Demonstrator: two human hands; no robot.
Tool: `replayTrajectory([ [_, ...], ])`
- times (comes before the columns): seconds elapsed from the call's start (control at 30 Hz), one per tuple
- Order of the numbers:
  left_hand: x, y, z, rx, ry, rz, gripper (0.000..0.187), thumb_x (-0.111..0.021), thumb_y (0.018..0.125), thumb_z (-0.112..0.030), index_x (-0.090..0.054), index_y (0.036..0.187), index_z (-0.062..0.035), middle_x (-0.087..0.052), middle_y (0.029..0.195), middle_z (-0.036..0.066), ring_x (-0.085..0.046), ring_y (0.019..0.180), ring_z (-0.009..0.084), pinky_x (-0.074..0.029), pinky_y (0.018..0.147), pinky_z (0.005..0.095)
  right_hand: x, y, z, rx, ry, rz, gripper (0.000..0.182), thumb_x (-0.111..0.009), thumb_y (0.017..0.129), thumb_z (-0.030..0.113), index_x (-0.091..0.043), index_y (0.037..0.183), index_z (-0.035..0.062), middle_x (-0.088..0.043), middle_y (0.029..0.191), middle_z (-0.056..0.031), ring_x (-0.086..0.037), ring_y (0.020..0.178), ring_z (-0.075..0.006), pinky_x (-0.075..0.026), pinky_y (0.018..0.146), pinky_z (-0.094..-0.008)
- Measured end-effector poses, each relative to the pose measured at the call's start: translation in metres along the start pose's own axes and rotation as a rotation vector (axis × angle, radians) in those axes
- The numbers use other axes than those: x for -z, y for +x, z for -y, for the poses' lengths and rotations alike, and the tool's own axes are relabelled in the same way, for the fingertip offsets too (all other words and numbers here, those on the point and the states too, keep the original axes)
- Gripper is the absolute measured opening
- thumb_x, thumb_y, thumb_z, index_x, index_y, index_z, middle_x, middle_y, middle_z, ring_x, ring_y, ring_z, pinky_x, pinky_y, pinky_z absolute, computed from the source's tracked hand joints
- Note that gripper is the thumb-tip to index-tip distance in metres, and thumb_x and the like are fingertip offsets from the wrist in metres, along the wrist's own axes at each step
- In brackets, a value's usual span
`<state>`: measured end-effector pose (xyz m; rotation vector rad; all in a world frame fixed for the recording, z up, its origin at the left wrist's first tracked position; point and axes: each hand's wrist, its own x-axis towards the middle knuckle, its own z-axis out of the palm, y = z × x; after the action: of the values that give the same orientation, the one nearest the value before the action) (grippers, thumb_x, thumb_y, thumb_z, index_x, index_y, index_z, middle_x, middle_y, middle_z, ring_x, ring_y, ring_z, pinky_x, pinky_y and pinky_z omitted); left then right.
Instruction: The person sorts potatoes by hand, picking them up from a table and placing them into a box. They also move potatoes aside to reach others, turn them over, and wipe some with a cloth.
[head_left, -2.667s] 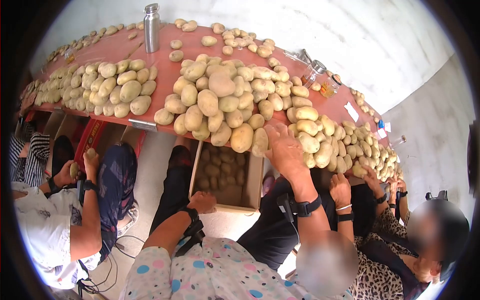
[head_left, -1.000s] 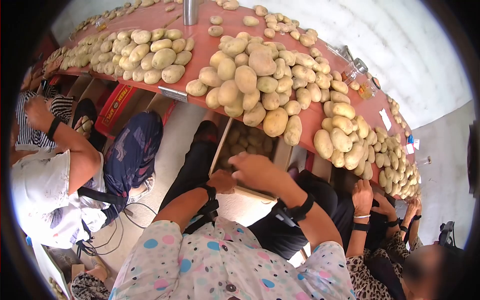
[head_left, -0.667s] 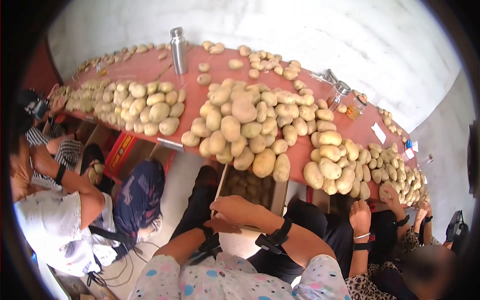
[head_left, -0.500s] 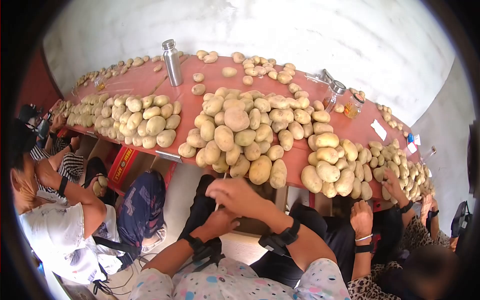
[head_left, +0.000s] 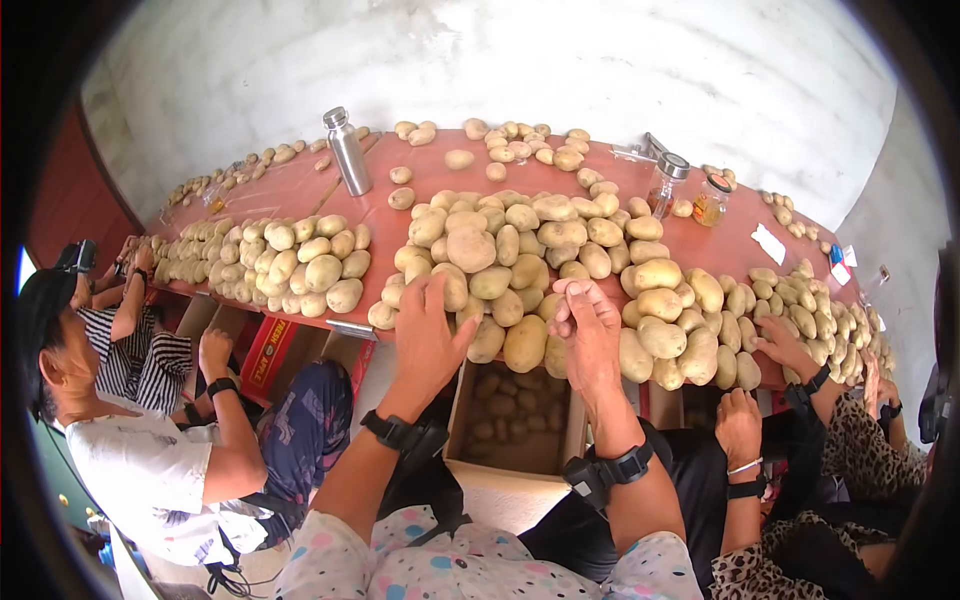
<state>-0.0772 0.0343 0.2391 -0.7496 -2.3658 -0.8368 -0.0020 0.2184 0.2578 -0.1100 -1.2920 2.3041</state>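
My left hand (head_left: pixel 430 338) reaches into the front of a potato pile (head_left: pixel 520 240) on the red table. Its thumb and fingers are spread, with the fingertips touching a potato (head_left: pixel 453 288); the palm hides others. At the front edge of the same pile, my right hand (head_left: pixel 592 340) is raised, thumb and fingers pinched together. Whatever that pinch holds is hidden or too small to name. Below and between my hands is an open cardboard box (head_left: pixel 574 440) with several potatoes (head_left: pixel 510 400) inside.
Co-workers sit on both sides; a person's hand (head_left: pixel 738 430) is close on my right, and a person in a white shirt (head_left: pixel 130 450) sits left. On the red table (head_left: pixel 430 178) stand a steel bottle (head_left: pixel 347 150), two glass jars (head_left: pixel 712 203) and more potato piles (head_left: pixel 295 250).
My hands were close together below the table edge, with a thin pale stick at them. They have moved apart and forward to the pile, uncovering the box. The left co-worker is more upright.
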Motion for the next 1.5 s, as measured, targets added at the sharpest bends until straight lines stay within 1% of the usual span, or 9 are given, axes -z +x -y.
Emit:
replayTrajectory([
  [0.43, -0.029, 0.021, 0.019, 0.029, 0.167, -0.009, 0.057, -0.07, 0.077, -0.018, -0.049, 0.128, -0.0037, -0.053, 0.116, 0.02, -0.053, 0.105, 0.0395, -0.046, 0.086, 0.0458, 0.002, 0.002, 0.005, -0.031, -0.07, 0.064, 0.018, -0.051, 0.099, 0.017, -0.063, 0.095, 0.0032, -0.053, 0.07, 0.0018, -0.044, 0.061, -0.0059, -0.038, 0.057, -0.0209],
  [0.6, -0.017, 0.017, 0.037, 0.186, -0.307, -0.2, 0.036, -0.059, 0.083, -0.012, -0.054, 0.116, 0.0009, -0.062, 0.103, 0.019, -0.059, 0.094, 0.0341, -0.046, 0.085, 0.0437, 0.005, 0.004, 0.004, -0.042, -0.201, 0.072, 0.02, -0.051, 0.099, 0.019, -0.063, 0.096, 0.0029, -0.053, 0.07, 0.0016, -0.045, 0.063, -0.0056, -0.038, 0.058, -0.0206],
  [0.73, 0.012, -0.012, 0.027, 0.345, -0.552, -0.09, 0.028, -0.051, 0.091, -0.015, -0.057, 0.115, 0.0, -0.064, 0.098, 0.012, -0.061, 0.082, 0.0216, -0.05, 0.073, 0.0359, 0.008, 0.001, 0.004, -0.002, -0.269, 0.064, 0.02, -0.051, 0.098, 0.018, -0.064, 0.095, 0.0022, -0.054, 0.07, 0.0015, -0.046, 0.062, -0.0057, -0.038, 0.058, -0.0205],
  [0.8, 0.017, -0.02, 0.019, 0.534, -0.83, 0.066, 0.027, -0.044, 0.1, -0.025, -0.057, 0.116, -0.0066, -0.062, 0.089, 0.002, -0.053, 0.066, 0.0058, -0.041, 0.055, 0.0185, 0.008, 0.0, 0.005, -0.044, -0.267, 0.074, 0.02, -0.051, 0.098, 0.018, -0.064, 0.095, 0.002, -0.054, 0.07, 0.0014, -0.046, 0.062, -0.0058, -0.038, 0.058, -0.0205],
  [1.1, -0.018, -0.097, 0.017, 0.7, -0.763, 0.63, 0.04, -0.047, 0.096, -0.038, -0.061, 0.102, -0.0007, -0.063, 0.077, 0.008, -0.054, 0.048, 0.0109, -0.044, 0.041, 0.0238, 0.012, 0.003, 0.006, -0.031, -0.247, 0.054, 0.02, -0.051, 0.097, 0.017, -0.064, 0.095, 0.0019, -0.054, 0.071, 0.0015, -0.045, 0.062, -0.0053, -0.038, 0.057, -0.0205],
  [1.27, -0.087, -0.14, 0.033, 0.797, -0.421, 0.953, 0.039, -0.059, 0.091, -0.034, -0.057, 0.106, 0.0015, -0.064, 0.079, 0.014, -0.062, 0.052, 0.017, -0.052, 0.043, 0.0296, 0.017, 0.0, 0.008, -0.035, -0.271, 0.047, 0.02, -0.051, 0.097, 0.016, -0.065, 0.095, 0.0022, -0.054, 0.07, 0.0017, -0.045, 0.062, -0.005, -0.038, 0.056, -0.0205],
  [1.33, -0.112, -0.15, 0.047, 0.831, -0.388, 0.997, 0.04, -0.065, 0.086, -0.028, -0.054, 0.111, 0.0018, -0.065, 0.084, 0.018, -0.068, 0.068, 0.0243, -0.057, 0.058, 0.0357, 0.021, 0.0, 0.011, -0.02, -0.284, 0.034, 0.02, -0.051, 0.097, 0.016, -0.065, 0.095, 0.0024, -0.054, 0.07, 0.0018, -0.045, 0.061, -0.005, -0.038, 0.056, -0.0205],
  [1.4, -0.135, -0.166, 0.067, 0.261, -0.065, 0.714, 0.04, -0.066, 0.083, -0.019, -0.054, 0.116, 0.0005, -0.062, 0.105, 0.023, -0.065, 0.094, 0.0324, -0.055, 0.08, 0.0412, 0.024, -0.001, 0.012, -0.012, -0.29, 0.025, 0.02, -0.051, 0.097, 0.017, -0.065, 0.095, 0.0027, -0.054, 0.07, 0.0019, -0.045, 0.061, -0.005, -0.038, 0.056, -0.0205],
  [1.5, -0.131, -0.157, 0.053, 0.454, 0.02, 0.731, 0.042, -0.064, 0.08, -0.01, -0.055, 0.12, -0.0026, -0.052, 0.122, 0.023, -0.056, 0.111, 0.0383, -0.048, 0.094, 0.0433, 0.024, -0.001, 0.011, -0.025, -0.304, 0.058, 0.02, -0.052, 0.098, 0.017, -0.066, 0.097, 0.0034, -0.053, 0.071, 0.0035, -0.047, 0.063, -0.0049, -0.041, 0.059, -0.0208],
])
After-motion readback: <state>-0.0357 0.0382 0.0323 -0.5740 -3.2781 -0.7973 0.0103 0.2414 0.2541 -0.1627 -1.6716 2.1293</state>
